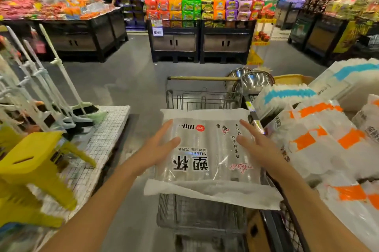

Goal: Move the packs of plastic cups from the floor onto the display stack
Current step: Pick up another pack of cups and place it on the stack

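- Head view, landmark: wire shopping cart (202, 99), centre of the aisle, handle bar at its far end.
- Pack of plastic cups (207, 155): clear flat bag with black print and white sealed ends, lying level over the cart's top, print facing away from the wearer. Whether it rests on the cart rim or is carried wholly by the hands cannot be told.
- Left hand (158, 149): on the pack's left edge above the cart, fingers (164, 128) spread apart and laid flat on the film, thumb on top; not curled round it.
- Right hand (256, 145): on the pack's right edge, fingers likewise splayed and pressed against the film, an open-palmed hold from both sides.
- Display stack (320, 134): just right of the cart, white cup packs with orange and blue bands heaped in layers, its near side touching or almost touching the cart.
- Left of the cart: yellow stool (34, 161) and brooms (82, 106) on a checked surface, well apart from the pack.
- Step in hand, as judged: one pack is up off the floor and in transit.
- Next move calls for: swinging the pack rightward over the cart edge and laying it flat on the heap, keeping side pressure even, since the slick film could slip.
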Available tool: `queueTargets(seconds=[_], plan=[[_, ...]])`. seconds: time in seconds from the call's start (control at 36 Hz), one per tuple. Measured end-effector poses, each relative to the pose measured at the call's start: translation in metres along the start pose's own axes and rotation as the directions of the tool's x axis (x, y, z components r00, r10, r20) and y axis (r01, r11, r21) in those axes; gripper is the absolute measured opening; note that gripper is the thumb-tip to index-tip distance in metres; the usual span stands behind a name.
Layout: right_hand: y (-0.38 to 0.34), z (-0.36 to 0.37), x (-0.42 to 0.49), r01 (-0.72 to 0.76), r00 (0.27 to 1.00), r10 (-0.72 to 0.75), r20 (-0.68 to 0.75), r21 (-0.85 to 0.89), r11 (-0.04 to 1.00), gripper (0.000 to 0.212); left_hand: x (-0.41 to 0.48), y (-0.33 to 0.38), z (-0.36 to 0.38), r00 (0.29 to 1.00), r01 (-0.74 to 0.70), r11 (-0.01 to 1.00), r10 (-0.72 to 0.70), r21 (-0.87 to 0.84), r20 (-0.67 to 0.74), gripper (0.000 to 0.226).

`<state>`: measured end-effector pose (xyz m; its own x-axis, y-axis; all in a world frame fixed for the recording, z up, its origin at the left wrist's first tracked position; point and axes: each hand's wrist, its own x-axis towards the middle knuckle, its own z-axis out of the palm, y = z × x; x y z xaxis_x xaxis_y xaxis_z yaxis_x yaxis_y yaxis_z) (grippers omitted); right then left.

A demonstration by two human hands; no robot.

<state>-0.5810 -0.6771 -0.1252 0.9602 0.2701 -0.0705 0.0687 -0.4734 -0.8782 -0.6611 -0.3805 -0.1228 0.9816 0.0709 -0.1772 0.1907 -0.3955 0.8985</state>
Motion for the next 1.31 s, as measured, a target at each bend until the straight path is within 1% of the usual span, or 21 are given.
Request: queueTargets(seconds=[0.14,0.25,0.33,0.5,0.69,0.83,0.92,1.03,1.06,1.11,1.17,1.25,1.31], plan=[[0.044,0.019,0.042,-0.078,0.996,0.078,0.048,-0.008,0.997,0.059,0.045,-0.040,0.014,0.998,0.064,0.998,-0.064,0.016,0.013,0.067],[0.075,0.040,0.065,-0.123,0.992,0.124,0.031,-0.027,0.992,0.058,0.079,-0.081,0.023,0.994,0.096,0.995,-0.096,-0.003,0.051,0.069],[0.100,0.058,0.076,-0.187,0.982,0.189,0.027,-0.062,0.980,0.060,0.104,-0.111,0.034,0.989,0.122,0.992,-0.120,-0.015,0.090,0.072],[0.163,0.095,0.098,-0.242,0.970,0.243,0.001,-0.090,0.966,0.061,0.147,-0.178,0.064,0.972,0.196,0.980,-0.199,0.033,0.126,0.073],[0.243,0.134,0.122,-0.255,0.966,0.258,0.020,-0.102,0.962,0.059,0.173,-0.242,0.112,0.943,0.327,0.945,-0.326,-0.004,0.073,0.074],[0.300,0.165,0.128,-0.322,0.943,0.327,0.062,-0.077,0.944,0.062,0.183,-0.288,0.141,0.919,0.393,0.917,-0.390,-0.066,0.056,0.074],[0.329,0.186,0.127,-0.368,0.925,0.371,0.087,-0.050,0.929,0.057,0.186,-0.318,0.158,0.905,0.425,0.903,-0.425,-0.054,0.021,0.076],[0.364,0.205,0.126,-0.397,0.904,0.415,0.100,-0.155,0.904,0.061,0.188,-0.349,0.180,0.877,0.481,0.875,-0.481,-0.063,0.003,0.078],[0.371,0.210,0.126,-0.416,0.895,0.433,0.109,-0.148,0.897,0.061,0.189,-0.354,0.186,0.869,0.493,0.868,-0.494,-0.060,-0.006,0.079],[0.383,0.218,0.125,-0.435,0.890,0.445,0.098,-0.111,0.894,0.065,0.191,-0.364,0.196,0.852,0.522,0.852,-0.522,-0.036,-0.021,0.080],[0.401,0.226,0.122,-0.433,0.891,0.446,0.084,-0.135,0.891,0.068,0.191,-0.376,0.206,0.845,0.535,0.845,-0.535,-0.013,-0.017,0.079],[0.423,0.236,0.116,-0.422,0.897,0.441,0.044,-0.219,0.880,0.066,0.187,-0.392,0.220,0.837,0.547,0.837,-0.547,0.008,-0.014,0.079],[0.426,0.246,0.112,-0.441,0.889,0.456,0.039,-0.191,0.877,0.065,0.182,-0.400,0.227,0.817,0.576,0.817,-0.576,0.020,-0.010,0.077]])
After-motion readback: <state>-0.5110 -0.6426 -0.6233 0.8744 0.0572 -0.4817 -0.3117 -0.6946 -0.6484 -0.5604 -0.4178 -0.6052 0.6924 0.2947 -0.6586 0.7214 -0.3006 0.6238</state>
